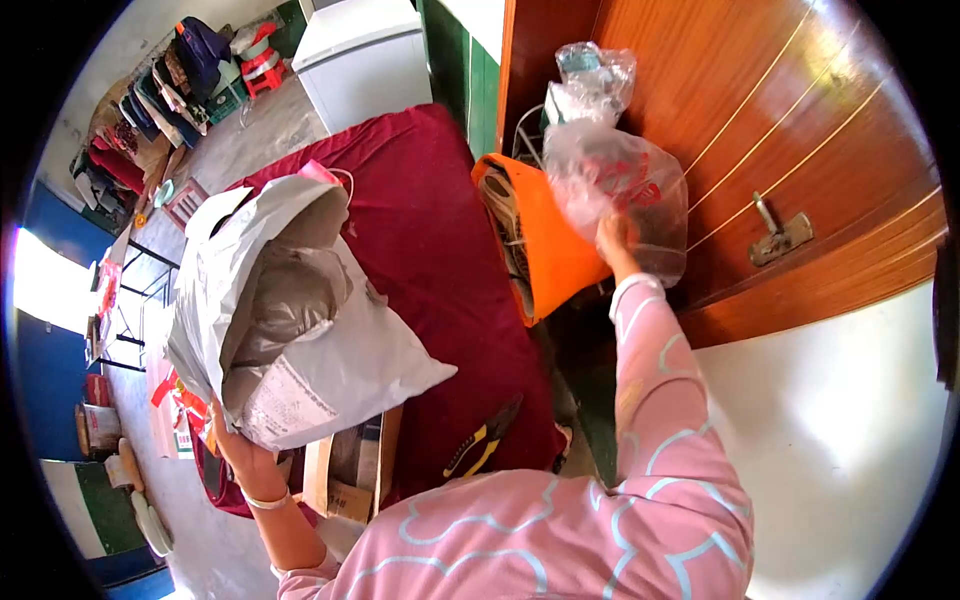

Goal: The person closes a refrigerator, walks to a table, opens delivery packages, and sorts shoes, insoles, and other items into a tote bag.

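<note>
My left hand point(240, 458) grips the lower edge of a large white plastic mailer bag point(365, 375), whose wide mouth shows grey crumpled plastic inside. At the right, my right hand point(617, 238) is closed on a clear plastic bag point(640, 190) with red print. Beside that hand stands an orange bag point(555, 240), open, with what look like shoes point(505, 225) in it. Below the mailer bag, an open cardboard box point(350, 500) sits on the dark red cloth point(430, 260). Yellow-handled pliers point(480, 440) lie on the cloth to its right.
A wooden door point(740, 110) with a metal handle point(780, 238) stands at the right. Behind the table is a white appliance point(362, 70). Clothes point(160, 100) hang at the back left, near red stools point(262, 68). More clear plastic point(595, 75) is piled behind the orange bag.
</note>
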`<state>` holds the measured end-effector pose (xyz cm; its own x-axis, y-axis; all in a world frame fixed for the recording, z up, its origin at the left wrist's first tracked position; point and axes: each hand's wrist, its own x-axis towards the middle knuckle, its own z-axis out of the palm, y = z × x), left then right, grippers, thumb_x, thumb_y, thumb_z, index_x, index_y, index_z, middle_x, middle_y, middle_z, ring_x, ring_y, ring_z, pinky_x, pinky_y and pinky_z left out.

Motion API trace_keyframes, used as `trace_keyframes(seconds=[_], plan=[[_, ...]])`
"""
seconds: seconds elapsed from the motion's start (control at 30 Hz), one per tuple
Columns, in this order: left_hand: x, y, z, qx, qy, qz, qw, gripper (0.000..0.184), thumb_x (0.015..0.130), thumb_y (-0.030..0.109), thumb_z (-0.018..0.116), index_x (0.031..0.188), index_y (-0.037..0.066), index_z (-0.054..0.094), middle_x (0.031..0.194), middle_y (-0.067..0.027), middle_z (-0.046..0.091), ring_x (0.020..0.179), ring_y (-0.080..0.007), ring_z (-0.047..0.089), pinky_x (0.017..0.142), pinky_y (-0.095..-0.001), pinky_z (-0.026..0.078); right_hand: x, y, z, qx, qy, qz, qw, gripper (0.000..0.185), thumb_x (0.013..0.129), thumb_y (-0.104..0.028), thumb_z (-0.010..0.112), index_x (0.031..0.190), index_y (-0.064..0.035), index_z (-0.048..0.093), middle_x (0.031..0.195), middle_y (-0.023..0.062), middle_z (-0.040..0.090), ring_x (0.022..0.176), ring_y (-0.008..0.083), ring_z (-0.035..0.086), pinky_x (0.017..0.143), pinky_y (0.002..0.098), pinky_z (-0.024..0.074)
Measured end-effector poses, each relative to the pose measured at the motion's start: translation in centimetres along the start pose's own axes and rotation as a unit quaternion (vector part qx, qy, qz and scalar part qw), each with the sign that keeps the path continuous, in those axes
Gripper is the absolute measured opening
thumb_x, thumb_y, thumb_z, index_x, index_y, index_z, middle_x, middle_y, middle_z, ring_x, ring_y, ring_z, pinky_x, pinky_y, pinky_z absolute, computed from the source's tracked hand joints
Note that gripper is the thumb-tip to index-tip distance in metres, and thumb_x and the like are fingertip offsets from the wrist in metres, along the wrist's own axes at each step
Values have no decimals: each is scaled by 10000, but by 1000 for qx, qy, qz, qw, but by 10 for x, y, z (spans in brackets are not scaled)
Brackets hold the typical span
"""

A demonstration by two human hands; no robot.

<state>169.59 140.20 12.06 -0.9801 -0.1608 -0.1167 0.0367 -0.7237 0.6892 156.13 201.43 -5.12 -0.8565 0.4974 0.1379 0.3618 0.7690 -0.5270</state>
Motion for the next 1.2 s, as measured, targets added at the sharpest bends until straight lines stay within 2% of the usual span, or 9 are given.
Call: trace_keyframes(seconds=[0.2,0.27,0.37,0.47,0.57,0.67,0.77,0.9,1.2], plan=[[7,-5,12,-27,51,-18,998,412,864,289,569,1200,59,505,1209,-102,536,1114,-276,515,944,-439,432,42,-13,-18,38,80,-52,995,310,798,-188,464,1029,-21,585,987,281,583,928,395,575,782,487,446],[14,-12,2,-38,79,-28,996,410,861,298,571,1193,65,509,1205,-99,536,1112,-279,514,946,-441,431,8,-65,-40,-3,-42,-4,999,332,775,-171,487,1061,-29,574,995,267,587,925,394,576,778,493,448],[20,-19,0,-12,82,-14,996,418,865,304,560,1196,55,506,1186,-95,548,1087,-282,528,943,-447,431,-28,-70,16,41,12,-191,981,457,713,-198,630,1128,-36,528,953,211,607,896,379,577,793,446,460],[20,-19,19,34,114,-7,993,435,862,297,565,1202,35,496,1177,-88,553,1074,-280,536,939,-445,433,-67,-87,38,-177,2,-169,970,612,685,-254,697,1203,-61,436,1148,164,477,1065,324,481,871,461,390],[20,-13,17,94,136,45,985,439,870,283,546,1213,18,483,1182,-127,545,1077,-293,534,940,-441,432,-61,-71,63,-219,-61,-159,961,658,664,-288,727,1202,-88,406,1186,136,420,1117,308,435,881,484,362],[17,-11,21,84,135,55,986,472,862,281,549,1248,25,457,1232,-163,504,1112,-318,510,945,-471,427,-55,-48,99,-300,17,-148,942,672,645,-323,754,1172,-94,407,1130,113,446,1093,314,443,856,489,369],[18,-12,22,73,117,37,990,516,839,289,579,1265,31,445,1277,-158,466,1149,-331,480,974,-492,402,-62,-89,57,-171,-132,-62,974,728,655,-301,755,1247,-99,382,1253,143,394,1164,330,400,922,519,338],[19,-18,33,65,175,30,982,523,837,291,586,1269,34,441,1267,-146,477,1150,-323,478,979,-483,400,-78,-88,65,-232,-157,-112,953,786,711,-229,701,1375,-118,295,1453,173,161,1300,341,262,1039,572,209],[14,-14,30,69,158,41,984,536,856,291,564,1299,38,400,1293,-140,446,1188,-310,441,989,-467,391,-60,-90,78,-189,-141,-67,969,486,830,-54,427,1312,-53,362,1215,218,491,1129,382,464,909,514,392]])
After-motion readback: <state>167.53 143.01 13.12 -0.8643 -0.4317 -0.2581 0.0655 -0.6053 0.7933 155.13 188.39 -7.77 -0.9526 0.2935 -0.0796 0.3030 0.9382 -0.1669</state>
